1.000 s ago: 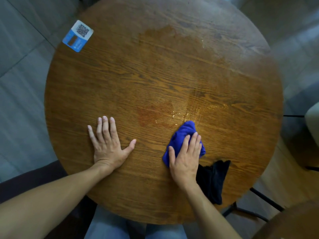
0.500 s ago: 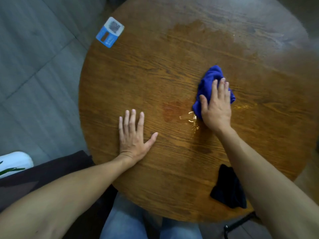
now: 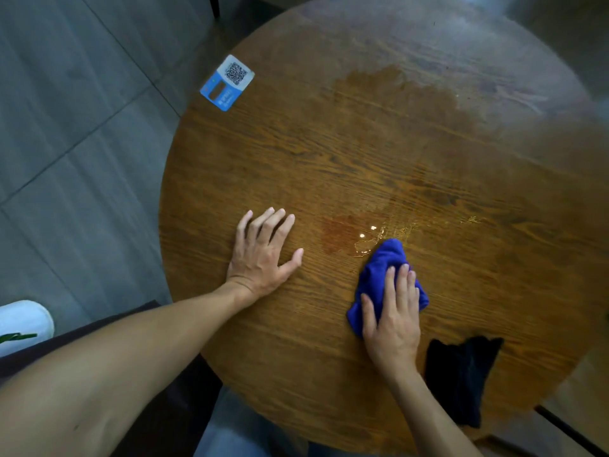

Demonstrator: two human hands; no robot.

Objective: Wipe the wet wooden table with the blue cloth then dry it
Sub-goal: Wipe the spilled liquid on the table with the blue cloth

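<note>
The round wooden table (image 3: 329, 159) fills the view. My right hand (image 3: 393, 319) presses flat on the crumpled blue cloth (image 3: 382, 265) near the table's front right. Just beyond the cloth lie shiny water drops (image 3: 369, 237) and a dark damp patch (image 3: 339, 232). A larger damp stain (image 3: 395, 94) spreads across the far part of the top. My left hand (image 3: 262, 255) rests flat on the wood to the left of the cloth, fingers spread, holding nothing.
A black cloth (image 3: 461, 377) lies at the table's front right edge, close to my right wrist. A blue and white QR-code card (image 3: 227, 81) is stuck at the far left rim. Grey floor tiles (image 3: 66, 127) lie to the left; a white shoe (image 3: 23, 321) shows lower left.
My right hand pushed the blue cloth away across the wet spot, then drew it back toward me to just short of the drops. My left hand stayed flat on the table.
</note>
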